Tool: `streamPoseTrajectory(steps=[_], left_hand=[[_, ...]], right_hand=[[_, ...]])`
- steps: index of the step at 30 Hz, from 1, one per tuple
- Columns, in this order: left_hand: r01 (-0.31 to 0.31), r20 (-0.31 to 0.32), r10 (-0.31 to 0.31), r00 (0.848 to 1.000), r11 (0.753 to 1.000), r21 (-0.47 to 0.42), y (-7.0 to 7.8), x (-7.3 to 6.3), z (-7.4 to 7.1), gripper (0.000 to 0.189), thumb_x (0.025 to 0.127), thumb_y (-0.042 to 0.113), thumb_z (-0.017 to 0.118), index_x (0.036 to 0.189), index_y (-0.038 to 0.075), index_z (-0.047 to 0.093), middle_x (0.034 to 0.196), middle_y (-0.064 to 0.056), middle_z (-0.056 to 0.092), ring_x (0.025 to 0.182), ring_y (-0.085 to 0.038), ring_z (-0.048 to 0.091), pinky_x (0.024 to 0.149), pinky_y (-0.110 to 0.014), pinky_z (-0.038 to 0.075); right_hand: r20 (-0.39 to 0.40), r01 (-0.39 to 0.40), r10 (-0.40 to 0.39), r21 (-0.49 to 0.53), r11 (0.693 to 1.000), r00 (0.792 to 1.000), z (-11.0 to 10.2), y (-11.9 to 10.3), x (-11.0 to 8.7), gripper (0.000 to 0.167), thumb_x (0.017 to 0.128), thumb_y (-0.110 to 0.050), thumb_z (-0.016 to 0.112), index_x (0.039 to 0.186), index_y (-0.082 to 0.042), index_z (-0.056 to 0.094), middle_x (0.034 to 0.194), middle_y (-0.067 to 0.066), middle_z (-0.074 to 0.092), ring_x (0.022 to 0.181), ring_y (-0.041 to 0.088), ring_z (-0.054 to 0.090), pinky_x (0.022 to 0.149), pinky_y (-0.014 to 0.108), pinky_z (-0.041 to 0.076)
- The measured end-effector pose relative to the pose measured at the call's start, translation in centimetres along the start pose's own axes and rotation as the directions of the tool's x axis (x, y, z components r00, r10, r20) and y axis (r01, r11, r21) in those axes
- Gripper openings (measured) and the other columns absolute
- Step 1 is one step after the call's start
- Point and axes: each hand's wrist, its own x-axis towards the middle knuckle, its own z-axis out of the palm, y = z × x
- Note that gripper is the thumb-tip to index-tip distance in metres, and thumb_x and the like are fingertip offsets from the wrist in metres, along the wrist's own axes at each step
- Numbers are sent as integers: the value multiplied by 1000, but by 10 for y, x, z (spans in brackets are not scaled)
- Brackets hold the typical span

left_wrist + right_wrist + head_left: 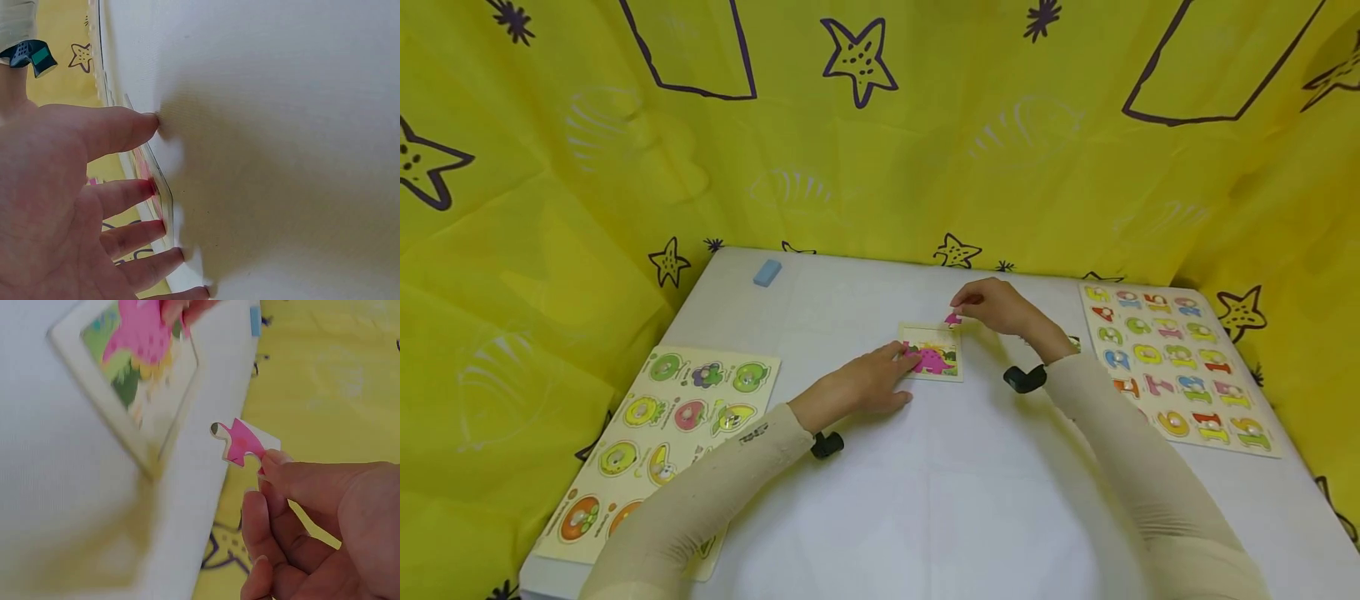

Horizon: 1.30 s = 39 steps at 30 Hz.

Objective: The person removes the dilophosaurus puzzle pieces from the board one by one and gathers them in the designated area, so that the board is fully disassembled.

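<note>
A small framed jigsaw puzzle with a pink dinosaur picture lies on the table. My left hand rests beside it, its fingers reaching over the frame's left part and touching it. In the left wrist view those fingers look nearly straight, and the thumb is on the table. Between thumb and forefinger my right hand pinches a pink puzzle piece, held in the air by the frame's far right corner. The right wrist view shows the piece's knob and notch, apart from the frame.
A fruit peg board lies at the left, partly under the left sleeve. On the right is a number board, its near-left part behind the right sleeve. A blue block sits at the far left. Yellow curtains surround the table.
</note>
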Motion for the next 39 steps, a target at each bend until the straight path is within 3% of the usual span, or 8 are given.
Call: streamPoseTrajectory(steps=[8, 15, 18, 25, 30, 39], left_hand=[[3, 1, -3, 1000, 1000, -3, 0, -1, 1, 71, 106, 41, 60, 168, 20, 31, 173, -13, 26, 159, -33, 30, 128, -49, 30], [-1, -4, 1, 1000, 1000, 2, 0, -2, 1, 71, 106, 40, 60, 168, 19, 32, 173, -13, 27, 159, -33, 31, 127, -48, 31], [-2, -2, 2, 1000, 1000, -5, 0, -2, 2, 71, 106, 40, 60, 168, 19, 32, 173, -13, 27, 158, -33, 32, 127, -48, 31], [-10, -7, 9, 1000, 1000, -18, -1, -1, 2, 70, 106, 39, 60, 168, 20, 32, 173, -13, 27, 158, -34, 33, 127, -49, 31], [-8, -6, 8, 1000, 1000, -12, 0, 0, 2, 70, 106, 39, 60, 168, 20, 33, 172, -13, 28, 158, -33, 33, 127, -48, 31], [-12, -14, 12, 1000, 1000, -11, -1, 0, 3, 70, 106, 40, 60, 167, 19, 34, 172, -14, 27, 157, -33, 34, 127, -49, 32]], right_hand=[[66, -78, 80, -32, 996, 995, -28, 30, -20, 21, 106, -8, 61, 118, 4, 72, 118, 21, 72, 108, 35, 61, 99, 51, 51], [126, -145, 152, -63, 987, 980, -24, 52, -22, 20, 105, -9, 60, 118, 1, 72, 116, 16, 72, 102, 29, 58, 93, 43, 50], [111, -159, 166, -68, 985, 980, -19, 54, -22, 19, 105, -9, 59, 117, 0, 71, 112, 16, 70, 100, 29, 56, 90, 41, 50], [47, -123, 130, -128, 984, 990, -3, 59, -20, 15, 106, -7, 59, 114, 1, 68, 110, 17, 69, 102, 33, 57, 102, 55, 48], [-15, -123, 122, -185, 975, 992, 5, 66, -17, 11, 105, -10, 63, 111, -2, 69, 107, 16, 70, 104, 36, 59, 100, 59, 40], [-87, -161, 145, -227, 960, 986, 15, 58, -20, 25, 105, -15, 64, 127, -4, 67, 118, 21, 65, 113, 41, 58, 98, 60, 35]])
